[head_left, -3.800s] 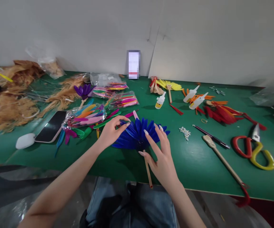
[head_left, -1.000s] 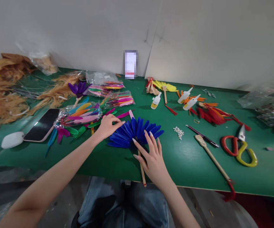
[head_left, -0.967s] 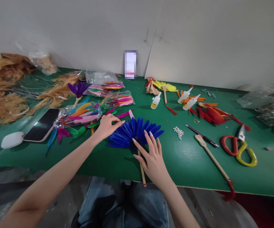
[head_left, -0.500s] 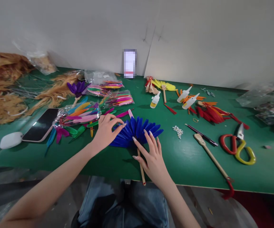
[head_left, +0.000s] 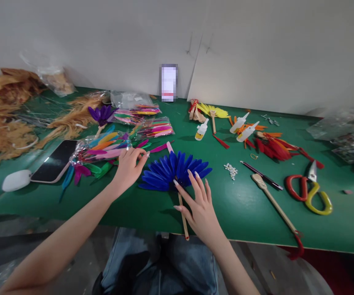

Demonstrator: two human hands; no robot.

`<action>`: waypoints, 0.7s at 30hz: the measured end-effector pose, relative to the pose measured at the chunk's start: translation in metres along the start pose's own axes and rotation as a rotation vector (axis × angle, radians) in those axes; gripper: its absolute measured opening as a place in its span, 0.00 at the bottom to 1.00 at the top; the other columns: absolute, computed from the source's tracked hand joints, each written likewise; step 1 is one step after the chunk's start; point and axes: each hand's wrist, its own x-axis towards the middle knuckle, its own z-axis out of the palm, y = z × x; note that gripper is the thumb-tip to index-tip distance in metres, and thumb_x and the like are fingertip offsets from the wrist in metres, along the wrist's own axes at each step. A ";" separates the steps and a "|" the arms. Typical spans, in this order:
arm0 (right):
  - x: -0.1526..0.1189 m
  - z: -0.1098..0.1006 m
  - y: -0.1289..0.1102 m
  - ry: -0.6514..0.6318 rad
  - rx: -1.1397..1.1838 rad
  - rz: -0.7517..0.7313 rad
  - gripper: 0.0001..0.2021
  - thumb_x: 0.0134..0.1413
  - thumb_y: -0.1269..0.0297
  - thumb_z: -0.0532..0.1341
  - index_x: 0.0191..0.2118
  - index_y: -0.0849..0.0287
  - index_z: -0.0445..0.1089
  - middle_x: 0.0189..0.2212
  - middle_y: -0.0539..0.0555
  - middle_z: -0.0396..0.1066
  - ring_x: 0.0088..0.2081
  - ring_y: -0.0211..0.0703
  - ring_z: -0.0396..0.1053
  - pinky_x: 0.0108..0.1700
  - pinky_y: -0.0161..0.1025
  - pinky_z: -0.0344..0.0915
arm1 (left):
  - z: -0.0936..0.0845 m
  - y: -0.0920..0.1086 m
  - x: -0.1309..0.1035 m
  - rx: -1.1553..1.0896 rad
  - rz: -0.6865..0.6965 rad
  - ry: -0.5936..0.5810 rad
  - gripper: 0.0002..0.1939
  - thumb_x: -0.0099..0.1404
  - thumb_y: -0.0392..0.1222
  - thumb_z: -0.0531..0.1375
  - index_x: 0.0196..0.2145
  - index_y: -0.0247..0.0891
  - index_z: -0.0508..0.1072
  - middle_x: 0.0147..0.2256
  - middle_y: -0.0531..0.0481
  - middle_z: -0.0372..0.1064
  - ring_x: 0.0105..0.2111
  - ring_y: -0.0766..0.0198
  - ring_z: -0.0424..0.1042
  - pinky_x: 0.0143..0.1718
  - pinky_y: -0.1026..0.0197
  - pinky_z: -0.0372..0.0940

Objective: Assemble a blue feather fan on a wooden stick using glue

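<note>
A fan of deep blue feathers point(head_left: 160, 174) on a wooden handle point(head_left: 183, 219) lies at the middle of the table's front. Over its right half rests my right hand point(head_left: 198, 200), fingers stretched and apart, fingertips on the feathers near the base and thumb beside the handle. My left hand point(head_left: 130, 164) hovers left of the fan, clear of the blue feathers. Its thumb and forefinger tips meet in a pinch; anything between them is too small to make out. Behind that hand are loose coloured feathers point(head_left: 103, 170) and a clear bag of feathers point(head_left: 103, 148).
To the right lie small white beads point(head_left: 231, 171), a dark pen point(head_left: 261, 175), a wooden stick with red tassel point(head_left: 275, 205) and red-yellow scissors point(head_left: 310, 188). Glue bottles point(head_left: 201, 130) stand behind. A phone point(head_left: 54, 161) and white case point(head_left: 16, 180) lie left.
My left hand has moved left and slightly up, away from the blue feathers. The right hand stays on the fan.
</note>
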 end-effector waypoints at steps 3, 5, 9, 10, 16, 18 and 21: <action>0.000 0.000 0.000 -0.005 -0.001 0.001 0.26 0.63 0.55 0.51 0.65 0.51 0.50 0.68 0.59 0.34 0.67 0.57 0.34 0.62 0.62 0.47 | 0.000 0.000 0.000 -0.002 -0.011 -0.002 0.11 0.68 0.45 0.50 0.36 0.39 0.68 0.28 0.50 0.65 0.31 0.60 0.64 0.40 0.55 0.55; 0.000 0.000 0.000 -0.006 -0.003 0.002 0.25 0.63 0.56 0.51 0.64 0.51 0.51 0.68 0.59 0.33 0.67 0.58 0.35 0.62 0.62 0.47 | 0.000 0.000 0.000 -0.004 -0.005 -0.004 0.11 0.68 0.44 0.50 0.37 0.38 0.69 0.28 0.50 0.66 0.31 0.59 0.64 0.40 0.54 0.55; 0.000 0.002 0.001 0.009 -0.005 0.001 0.25 0.63 0.57 0.51 0.64 0.50 0.52 0.68 0.58 0.32 0.67 0.58 0.35 0.62 0.62 0.47 | 0.001 -0.001 -0.001 -0.013 -0.027 -0.029 0.11 0.67 0.45 0.52 0.39 0.40 0.71 0.28 0.50 0.66 0.32 0.58 0.65 0.40 0.55 0.55; 0.000 0.003 0.001 0.012 -0.005 0.002 0.25 0.63 0.57 0.51 0.64 0.50 0.52 0.68 0.58 0.32 0.67 0.58 0.35 0.62 0.62 0.47 | 0.001 -0.001 -0.001 -0.015 -0.036 -0.037 0.11 0.67 0.46 0.52 0.39 0.40 0.71 0.28 0.51 0.66 0.32 0.58 0.65 0.40 0.55 0.55; 0.002 0.001 0.001 -0.012 0.013 0.026 0.24 0.64 0.57 0.50 0.64 0.48 0.51 0.68 0.57 0.31 0.67 0.58 0.35 0.62 0.64 0.46 | -0.002 0.005 -0.001 -0.003 -0.042 -0.042 0.10 0.67 0.46 0.52 0.39 0.41 0.71 0.28 0.51 0.67 0.33 0.59 0.65 0.42 0.54 0.56; 0.002 0.000 0.001 -0.012 0.040 0.038 0.25 0.64 0.58 0.50 0.65 0.48 0.49 0.68 0.56 0.30 0.67 0.58 0.34 0.62 0.63 0.46 | -0.005 0.012 -0.004 -0.010 -0.007 -0.018 0.11 0.68 0.46 0.51 0.40 0.41 0.70 0.29 0.51 0.66 0.34 0.59 0.66 0.44 0.52 0.56; 0.001 -0.002 0.002 0.021 0.097 0.074 0.24 0.65 0.60 0.48 0.65 0.47 0.47 0.68 0.54 0.27 0.68 0.57 0.32 0.62 0.63 0.46 | -0.009 0.026 -0.013 -0.012 0.105 0.014 0.13 0.70 0.46 0.50 0.45 0.42 0.71 0.35 0.47 0.67 0.39 0.58 0.66 0.48 0.50 0.55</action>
